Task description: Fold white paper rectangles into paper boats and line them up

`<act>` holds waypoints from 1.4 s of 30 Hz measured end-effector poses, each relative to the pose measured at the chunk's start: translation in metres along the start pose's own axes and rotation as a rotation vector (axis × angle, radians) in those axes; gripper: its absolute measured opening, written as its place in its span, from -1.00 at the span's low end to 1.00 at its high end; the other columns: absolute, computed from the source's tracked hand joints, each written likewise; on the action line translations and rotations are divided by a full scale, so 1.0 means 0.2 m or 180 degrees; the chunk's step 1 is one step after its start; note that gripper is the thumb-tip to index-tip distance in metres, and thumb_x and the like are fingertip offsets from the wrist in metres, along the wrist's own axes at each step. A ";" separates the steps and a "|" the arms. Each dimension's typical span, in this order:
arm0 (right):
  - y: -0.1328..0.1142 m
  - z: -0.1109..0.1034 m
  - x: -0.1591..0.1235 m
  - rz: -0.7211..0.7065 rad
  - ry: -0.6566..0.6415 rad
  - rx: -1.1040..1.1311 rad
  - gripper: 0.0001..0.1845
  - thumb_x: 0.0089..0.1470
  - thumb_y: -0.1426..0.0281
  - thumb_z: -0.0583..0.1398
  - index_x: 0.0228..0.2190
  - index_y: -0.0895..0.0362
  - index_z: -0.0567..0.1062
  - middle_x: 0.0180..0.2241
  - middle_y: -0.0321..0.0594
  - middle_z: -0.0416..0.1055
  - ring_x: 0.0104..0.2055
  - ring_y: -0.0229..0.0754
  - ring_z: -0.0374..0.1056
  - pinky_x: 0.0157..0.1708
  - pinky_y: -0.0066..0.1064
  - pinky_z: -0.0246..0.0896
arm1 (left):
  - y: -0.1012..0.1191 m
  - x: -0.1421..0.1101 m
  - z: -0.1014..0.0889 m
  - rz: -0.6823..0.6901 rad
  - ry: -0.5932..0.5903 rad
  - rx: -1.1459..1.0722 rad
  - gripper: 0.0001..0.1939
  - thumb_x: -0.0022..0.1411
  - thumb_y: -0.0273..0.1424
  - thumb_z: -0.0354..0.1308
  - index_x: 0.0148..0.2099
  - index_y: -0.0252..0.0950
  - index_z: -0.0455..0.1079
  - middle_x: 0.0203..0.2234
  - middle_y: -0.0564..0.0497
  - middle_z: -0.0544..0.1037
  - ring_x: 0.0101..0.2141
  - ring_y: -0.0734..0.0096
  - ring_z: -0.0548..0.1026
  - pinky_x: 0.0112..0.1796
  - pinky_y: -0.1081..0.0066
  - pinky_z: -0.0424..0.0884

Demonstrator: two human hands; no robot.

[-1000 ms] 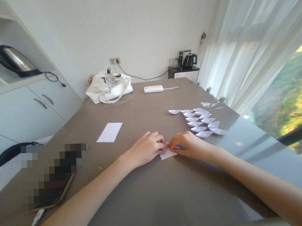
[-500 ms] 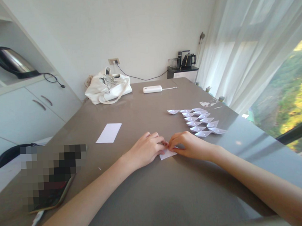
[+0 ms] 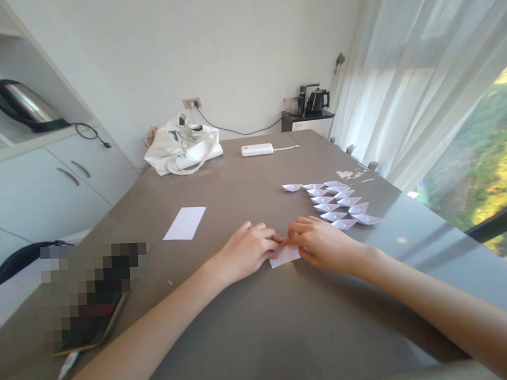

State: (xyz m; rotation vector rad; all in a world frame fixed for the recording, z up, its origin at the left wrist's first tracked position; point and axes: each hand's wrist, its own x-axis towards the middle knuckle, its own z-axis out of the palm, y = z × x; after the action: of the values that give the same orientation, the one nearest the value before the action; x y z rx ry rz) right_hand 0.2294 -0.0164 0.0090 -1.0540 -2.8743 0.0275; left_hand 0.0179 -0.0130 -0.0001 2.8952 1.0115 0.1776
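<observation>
The left hand (image 3: 250, 250) and right hand (image 3: 323, 244), fingertips together, pinch and press a small white folded paper piece (image 3: 285, 256) flat on the grey-brown surface (image 3: 259, 324); thin, light and easily creased, it seems best held at its edges.

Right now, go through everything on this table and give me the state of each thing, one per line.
Left hand: pressing the folded paper.
Right hand: pressing the folded paper.
Folded paper: partly folded, flat under both hands.
Paper boats: finished, clustered.
Blank sheet: unfolded, flat.
Power bank: cable plugged in.
White bag: slumped, open-topped.
</observation>
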 end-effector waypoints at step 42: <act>0.06 -0.10 -0.04 -0.0366 -0.0431 0.0951 -0.84 0.09 0.43 0.20 -0.28 0.19 0.56 -0.27 -0.10 0.52 -0.15 -0.11 0.39 -0.17 -0.41 0.20 | 0.00 0.01 -0.02 -0.0002 0.0025 -0.1206 -0.66 0.14 -0.28 0.23 -0.02 -0.25 0.45 -0.15 -0.02 0.57 -0.18 0.33 0.42 -0.15 0.39 0.33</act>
State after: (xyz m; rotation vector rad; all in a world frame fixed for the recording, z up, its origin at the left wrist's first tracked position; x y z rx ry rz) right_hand 0.2441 -0.0127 0.0275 -0.8599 -2.9174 0.5223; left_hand 0.0185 -0.0128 0.0049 2.5524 0.8695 0.3401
